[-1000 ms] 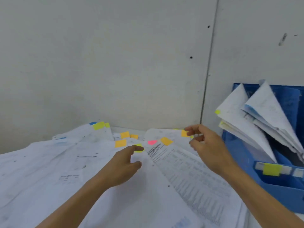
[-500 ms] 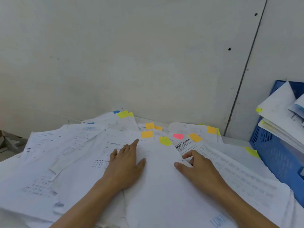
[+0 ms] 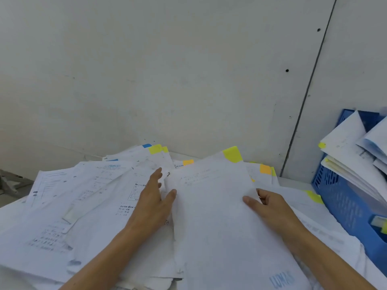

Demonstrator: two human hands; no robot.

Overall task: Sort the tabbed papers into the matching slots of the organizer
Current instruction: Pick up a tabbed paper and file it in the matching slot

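1. Two hands: the left hand (image 3: 154, 203); the right hand (image 3: 270, 208).
2. One blue organizer (image 3: 343, 197).
3. One sheet with a large yellow tab (image 3: 232, 154) held up in the middle.
4. Two orange tabs in sight: one (image 3: 188, 162); another (image 3: 265, 169).
5. One blue tab (image 3: 146, 145) at the back.
6. Loose papers (image 3: 83, 195) too many and too overlapped to count.

Head-worn view, forward-down, close

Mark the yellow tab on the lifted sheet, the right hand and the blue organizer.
yellow tab (image 3: 232, 154): head view, middle of the tab.
right hand (image 3: 270, 208): head view, back of the hand; grip on the sheet's right edge.
blue organizer (image 3: 343, 206): head view, latticed left wall.
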